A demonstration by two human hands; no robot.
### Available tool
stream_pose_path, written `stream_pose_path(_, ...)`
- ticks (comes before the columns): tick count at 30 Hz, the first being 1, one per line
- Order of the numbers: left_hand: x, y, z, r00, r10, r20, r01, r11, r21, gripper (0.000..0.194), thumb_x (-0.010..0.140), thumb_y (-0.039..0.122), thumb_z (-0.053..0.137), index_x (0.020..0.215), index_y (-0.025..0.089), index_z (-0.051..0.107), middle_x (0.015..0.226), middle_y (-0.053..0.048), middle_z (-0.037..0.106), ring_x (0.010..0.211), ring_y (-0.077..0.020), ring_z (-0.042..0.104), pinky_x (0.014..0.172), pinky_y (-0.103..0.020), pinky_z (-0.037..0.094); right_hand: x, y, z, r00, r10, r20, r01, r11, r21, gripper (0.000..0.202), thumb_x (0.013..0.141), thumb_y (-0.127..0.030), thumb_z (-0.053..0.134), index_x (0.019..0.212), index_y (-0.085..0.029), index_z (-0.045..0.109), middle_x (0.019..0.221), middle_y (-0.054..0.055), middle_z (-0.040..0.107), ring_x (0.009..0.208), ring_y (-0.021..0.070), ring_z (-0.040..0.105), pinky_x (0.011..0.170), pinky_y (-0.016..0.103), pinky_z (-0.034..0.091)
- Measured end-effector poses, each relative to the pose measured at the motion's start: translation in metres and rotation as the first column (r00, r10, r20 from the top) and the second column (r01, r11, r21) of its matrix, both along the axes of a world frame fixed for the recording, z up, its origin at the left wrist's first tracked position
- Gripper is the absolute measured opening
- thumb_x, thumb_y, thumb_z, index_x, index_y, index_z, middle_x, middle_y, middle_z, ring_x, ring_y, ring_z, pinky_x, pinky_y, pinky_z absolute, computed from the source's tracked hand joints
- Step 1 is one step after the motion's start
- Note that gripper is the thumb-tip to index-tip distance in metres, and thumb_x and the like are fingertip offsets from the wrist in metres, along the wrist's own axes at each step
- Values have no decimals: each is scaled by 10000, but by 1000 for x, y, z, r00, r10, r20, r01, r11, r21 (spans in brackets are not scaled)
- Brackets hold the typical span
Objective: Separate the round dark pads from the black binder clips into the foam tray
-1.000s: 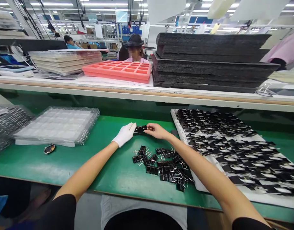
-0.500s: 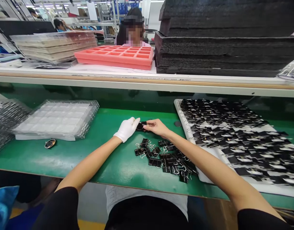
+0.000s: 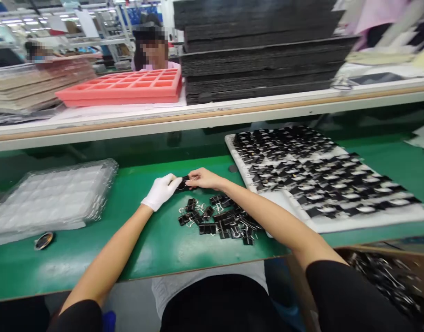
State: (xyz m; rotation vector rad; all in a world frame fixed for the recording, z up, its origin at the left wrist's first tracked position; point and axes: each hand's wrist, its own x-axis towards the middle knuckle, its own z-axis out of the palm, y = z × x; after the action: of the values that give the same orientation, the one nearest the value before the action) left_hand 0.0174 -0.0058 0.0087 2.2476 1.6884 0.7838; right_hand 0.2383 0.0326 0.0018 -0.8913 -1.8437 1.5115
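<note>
My left hand, in a white glove, is closed on a small dark piece whose exact kind I cannot make out. Bare and pinched, my right hand grips a black binder clip against that piece. The hands meet just above the green table top. Below them lies a loose heap of black binder clips with silver wire handles. To the right, a white tray carries rows of dark pieces with clips on them. A dark disc rests beside that tray.
Stacked clear plastic trays stand at left, with a small round part in front. A shelf crosses behind, bearing a pink compartment tray and black foam sheets. A box of clips sits below right. A co-worker is opposite.
The view has turned right and tilted, so the table's contents appear further left and the clip box shows. Both hands still hold the dark piece and clip together.
</note>
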Motion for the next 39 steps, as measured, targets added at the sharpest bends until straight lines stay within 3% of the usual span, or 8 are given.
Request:
stream_pose_path(6, 0, 1, -11, 981, -77, 178, 69, 996, 50, 459, 971, 577, 429, 1026, 203, 688, 887, -57, 749, 681, -187, 657, 680, -318, 522, 12, -20, 39, 947, -125, 297, -34, 878, 477, 190, 829, -283, 824, 963, -175, 743, 841, -1, 731, 798, 154, 622, 728, 248, 417)
stream_pose_path(12, 1, 10, -17, 851, -109, 514, 108, 994, 32, 602, 1034, 648, 329, 1282, 178, 612, 1074, -108, 741, 679, -174, 668, 675, -358, 565, 140, -79, 89, 937, -311, 157, 108, 689, 717, 196, 925, -269, 745, 1114, -228, 778, 1123, 37, 762, 1055, 212, 678, 965, 355, 481)
stream_pose_path(15, 6, 6, -10, 887, -41, 460, 54, 998, -16, 556, 1040, 642, 358, 1244, 213, 647, 1017, -81, 747, 790, -217, 709, 769, -421, 603, 221, -105, 80, 911, -395, 119, 156, 596, 788, 228, 891, -391, 801, 1082, -268, 813, 1302, 69, 668, 1252, 264, 595, 1117, 473, 433)
stream_pose_path(19, 15, -1, -4, 908, -12, 418, 40, 997, -59, 491, 1034, 627, 393, 1184, 253, 674, 869, -67, 733, 1019, -304, 731, 927, -531, 610, 280, -128, 36, 759, -603, 245, 220, 592, 776, 215, 874, -472, 809, 1039, -336, 838, 1449, 67, 575, 1391, 328, 481, 1176, 591, 338)
stream_pose_path(25, 13, 1, -10, 940, -16, 342, 39, 997, -62, 466, 1041, 591, 391, 1186, 251, 675, 895, -54, 745, 1037, -306, 733, 1017, -559, 575, 277, -137, 3, 444, -736, 511, 122, 614, 780, 215, 925, -444, 755, 1105, -362, 840, 1594, 80, 474, 1460, 400, 340, 1112, 616, 292)
stream_pose_path(30, 10, 1, -10, 952, -26, 305, 47, 997, -61, 462, 1041, 570, 383, 1190, 249, 679, 909, -50, 755, 1029, -289, 735, 1001, -500, 578, 276, -134, 9, 410, -740, 534, 18, 592, 806, 209, 938, -450, 730, 1064, -330, 848, 1557, 90, 514, 1424, 395, 364, 1071, 561, 278)
stream_pose_path(35, 17, -2, -13, 957, -1, 289, 10, 999, -30, 453, 1042, 526, 399, 1255, 226, 664, 1071, -69, 769, 971, -246, 741, 1004, -452, 572, 254, -152, 16, 327, -822, 466, -62, 473, 879, 239, 961, -403, 690, 1129, -269, 792, 1512, 139, 556, 1405, 385, 416, 1066, 538, 278)
stream_pose_path(39, 8, -29, -19, 973, 17, 229, -44, 993, 113, 451, 1049, 448, 394, 1338, 180, 613, 1276, -123, 719, 1131, -246, 711, 1059, -433, 548, 213, -169, 18, 467, -777, 421, -152, 399, 904, 263, 1018, -335, 591, 1235, -252, 714, 1432, 150, 637, 1340, 347, 530, 1039, 498, 353)
